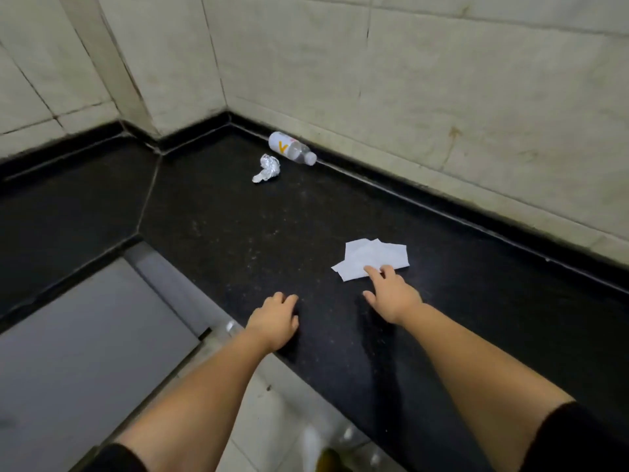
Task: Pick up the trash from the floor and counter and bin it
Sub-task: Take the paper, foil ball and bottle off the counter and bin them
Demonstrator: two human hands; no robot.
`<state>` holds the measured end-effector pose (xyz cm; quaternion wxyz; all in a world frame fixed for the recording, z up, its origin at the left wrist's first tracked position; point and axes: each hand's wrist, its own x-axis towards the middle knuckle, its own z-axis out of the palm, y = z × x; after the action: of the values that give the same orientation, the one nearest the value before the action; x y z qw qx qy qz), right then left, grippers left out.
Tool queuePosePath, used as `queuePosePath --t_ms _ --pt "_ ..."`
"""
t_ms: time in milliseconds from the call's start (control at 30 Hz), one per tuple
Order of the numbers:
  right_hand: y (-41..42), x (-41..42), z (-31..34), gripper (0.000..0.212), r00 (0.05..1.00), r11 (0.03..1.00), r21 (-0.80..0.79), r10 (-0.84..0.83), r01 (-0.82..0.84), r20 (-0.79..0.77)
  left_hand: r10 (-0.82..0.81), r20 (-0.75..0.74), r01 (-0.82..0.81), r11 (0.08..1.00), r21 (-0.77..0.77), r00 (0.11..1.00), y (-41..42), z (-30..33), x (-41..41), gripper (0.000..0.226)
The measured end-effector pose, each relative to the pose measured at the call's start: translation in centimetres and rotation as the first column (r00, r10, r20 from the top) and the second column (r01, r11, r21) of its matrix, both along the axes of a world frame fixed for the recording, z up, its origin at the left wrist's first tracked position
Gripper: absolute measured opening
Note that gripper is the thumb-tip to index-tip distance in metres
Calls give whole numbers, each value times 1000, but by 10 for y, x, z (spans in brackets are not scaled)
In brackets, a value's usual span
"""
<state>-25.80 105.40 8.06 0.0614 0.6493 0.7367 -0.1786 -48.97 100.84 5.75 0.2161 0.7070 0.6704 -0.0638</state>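
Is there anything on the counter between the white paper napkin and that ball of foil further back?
No. In the head view, only bare black counter lies between the napkin and the crumpled foil. The plastic bottle lies beyond the foil, by the wall.

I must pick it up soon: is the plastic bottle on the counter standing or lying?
Lying. The plastic bottle rests on its side on the black counter, along the wall, cap on.

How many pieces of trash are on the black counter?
3. A white tissue lies under the right hand's fingertips. A crumpled foil ball sits farther back, and a plastic bottle lies against the wall. More may be out of view.
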Motion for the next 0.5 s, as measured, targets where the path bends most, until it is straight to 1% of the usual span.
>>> queuePosePath --t_ms 100,200,267,300,333,400,467,500 --pt "36 -6 -9 61 999 999 -22 -37 38 21 -68 -55 67 998 -9 996 17 -14 -4 51" --pt "67 -10 -19 64 996 996 -76 -50 55 68 -144 -143 151 988 39 979 26 -20 -10 48" --pt "81 -12 -23 61 990 994 -109 -16 31 139 -189 -159 199 979 49 969 30 -21 -15 47" --pt "88 -13 -24 56 988 992 -120 -4 23 156 -217 -168 228 972 50 962 32 -20 -18 47" --pt "94 -14 -26 50 989 991 -134 -4 24 146 -242 -171 253 966 46 955 34 -19 -20 47" --pt "107 -17 -27 42 996 984 -168 -40 52 75 -280 -163 289 957 35 946 38 -18 -24 47" --pt "120 -23 -25 38 996 977 -194 -87 89 17 -324 -148 332 943 35 934 44 -17 -29 45" --pt "126 -26 -24 37 995 972 -214 -101 101 11 -348 -134 355 934 36 928 48 -17 -31 44"
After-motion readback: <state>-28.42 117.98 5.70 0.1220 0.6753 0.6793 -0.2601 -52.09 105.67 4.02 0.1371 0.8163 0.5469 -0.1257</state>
